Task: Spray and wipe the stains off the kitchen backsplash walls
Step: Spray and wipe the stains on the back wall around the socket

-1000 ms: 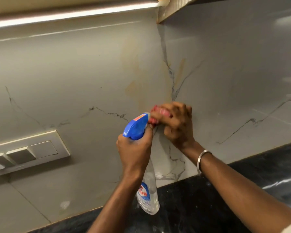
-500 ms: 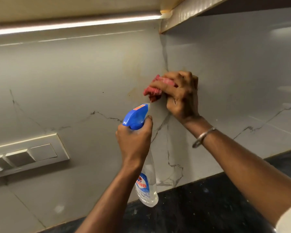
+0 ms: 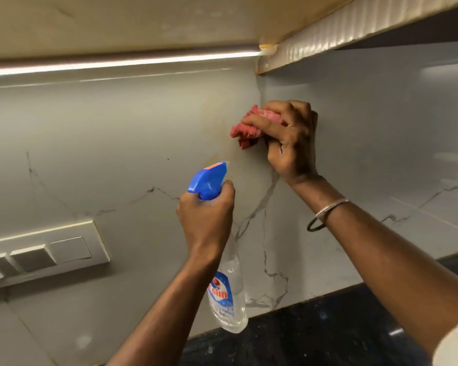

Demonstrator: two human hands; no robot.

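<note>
The cloth [image 3: 245, 130] presses the backsplash [image 3: 117, 154] corner, above-right of the spray bottle [image 3: 222, 260].

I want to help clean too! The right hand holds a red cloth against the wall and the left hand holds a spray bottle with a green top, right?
Almost. The spray bottle has a blue top, not a green one; the head view shows it. The right hand does hold a red cloth against the wall, and the left hand holds the bottle.

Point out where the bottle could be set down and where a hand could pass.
Bare countertop shows between the spray bottle and the right forearm. The backsplash is open between switch plate and left hand, and beyond the right hand. Crowded: the corner, around cloth and nozzle.
</note>
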